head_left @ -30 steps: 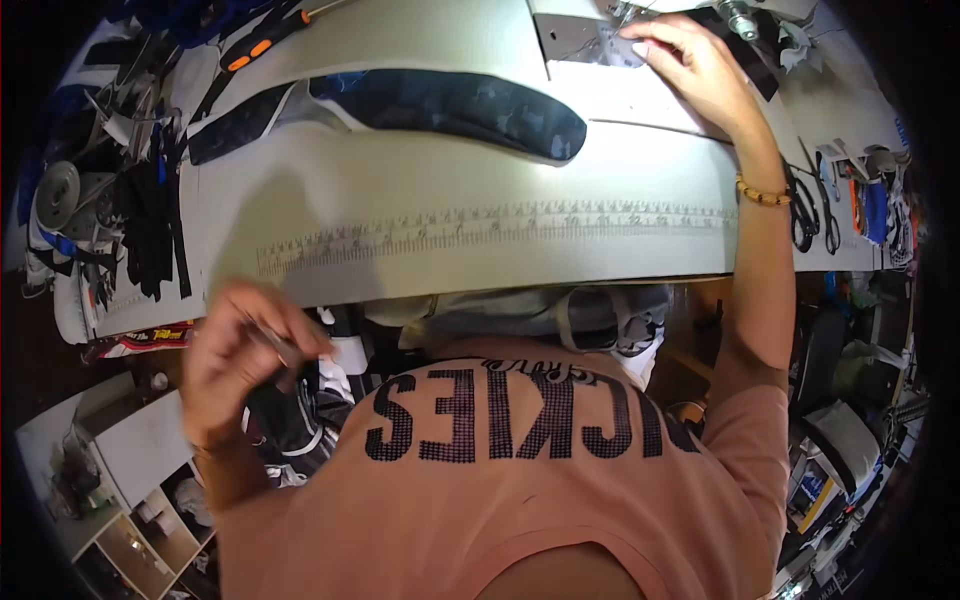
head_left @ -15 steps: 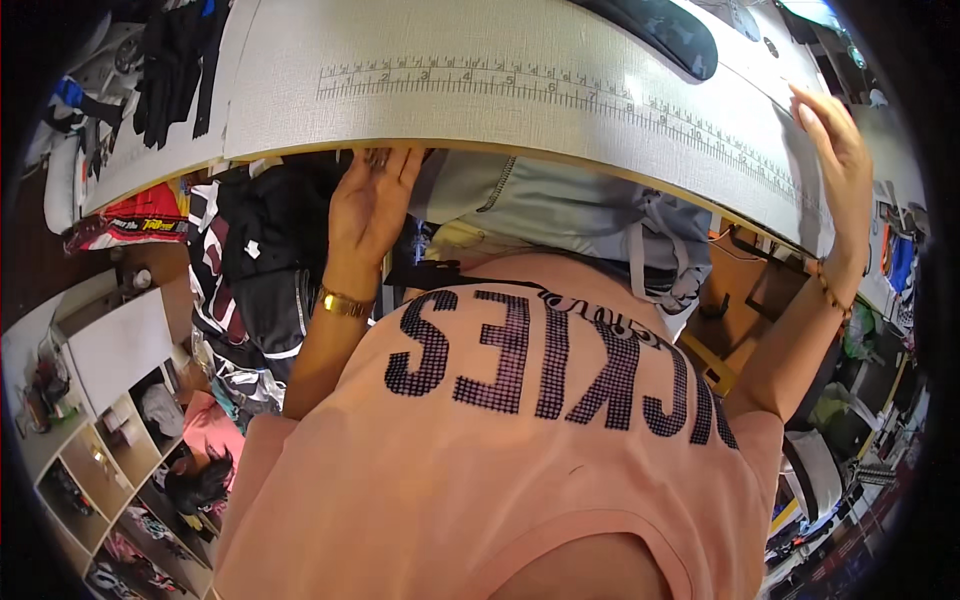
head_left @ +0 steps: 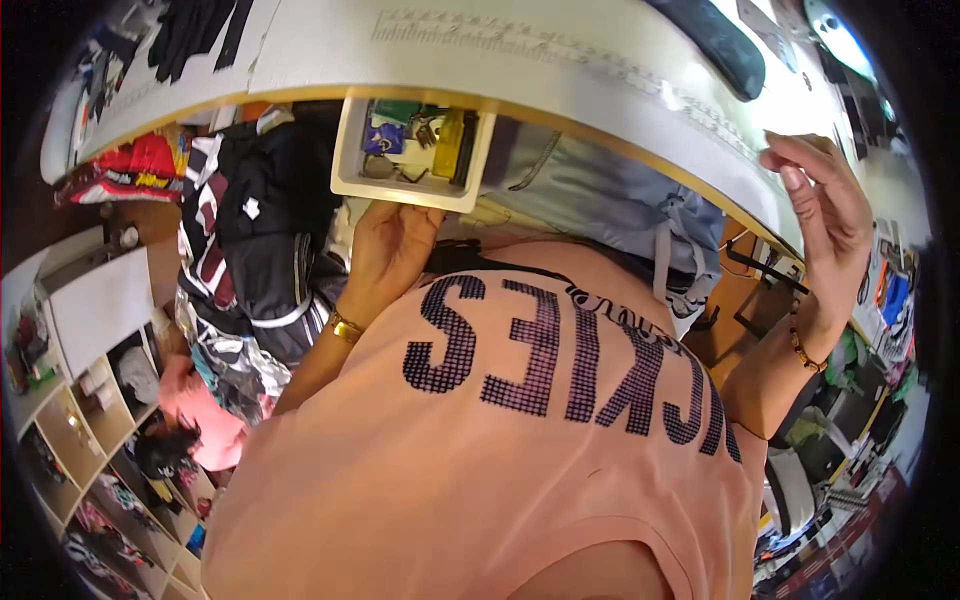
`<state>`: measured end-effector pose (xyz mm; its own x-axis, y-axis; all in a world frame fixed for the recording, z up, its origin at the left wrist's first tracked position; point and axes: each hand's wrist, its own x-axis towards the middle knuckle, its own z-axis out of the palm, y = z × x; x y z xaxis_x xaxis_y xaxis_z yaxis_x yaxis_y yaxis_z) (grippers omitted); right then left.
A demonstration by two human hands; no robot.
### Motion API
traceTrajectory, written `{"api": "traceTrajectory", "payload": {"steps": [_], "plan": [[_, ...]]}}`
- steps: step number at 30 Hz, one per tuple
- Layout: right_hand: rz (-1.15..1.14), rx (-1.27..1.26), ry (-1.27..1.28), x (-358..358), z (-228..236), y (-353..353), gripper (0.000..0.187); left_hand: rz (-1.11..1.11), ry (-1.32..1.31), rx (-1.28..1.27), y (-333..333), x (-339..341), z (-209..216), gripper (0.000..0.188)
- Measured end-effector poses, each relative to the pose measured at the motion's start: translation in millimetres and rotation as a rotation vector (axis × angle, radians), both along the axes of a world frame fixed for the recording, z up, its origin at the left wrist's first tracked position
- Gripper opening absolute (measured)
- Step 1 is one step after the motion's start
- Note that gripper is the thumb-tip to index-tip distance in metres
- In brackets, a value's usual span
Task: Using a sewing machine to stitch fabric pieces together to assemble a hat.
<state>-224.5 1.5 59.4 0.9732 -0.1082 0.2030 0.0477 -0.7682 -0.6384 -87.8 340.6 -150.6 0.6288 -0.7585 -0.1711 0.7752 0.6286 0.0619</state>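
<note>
Head view: drawer (head_left: 400, 195) now out from under desk (head_left: 330, 62), upper centre, inside reachable; left hand (head_left: 393, 243) at its front lip, grip hidden; right hand (head_left: 832, 205), upper right, fingers parted, nothing visible held.

Peach shirt (head_left: 480, 460), dark lettering (head_left: 522, 352), gold wristband (head_left: 345, 328), apparently beaded bracelet (head_left: 797, 338).
</note>
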Motion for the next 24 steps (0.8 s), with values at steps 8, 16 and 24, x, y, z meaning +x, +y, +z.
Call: {"api": "traceTrajectory", "payload": {"steps": [8, 16, 24], "plan": [[0.422, -0.075, -0.025, 67, -31, 83, 0.019, 0.129, -0.062, 0.478, 24, 13, 3, 0.024], [0.577, -0.271, -0.105, 94, -62, 125, 0.033, 0.434, -0.529, 0.893, 40, 55, 25, 0.020], [0.512, -0.526, -0.053, 102, -79, 156, 0.033, 0.468, -0.893, 0.925, 11, 39, 73, 0.017]]}}
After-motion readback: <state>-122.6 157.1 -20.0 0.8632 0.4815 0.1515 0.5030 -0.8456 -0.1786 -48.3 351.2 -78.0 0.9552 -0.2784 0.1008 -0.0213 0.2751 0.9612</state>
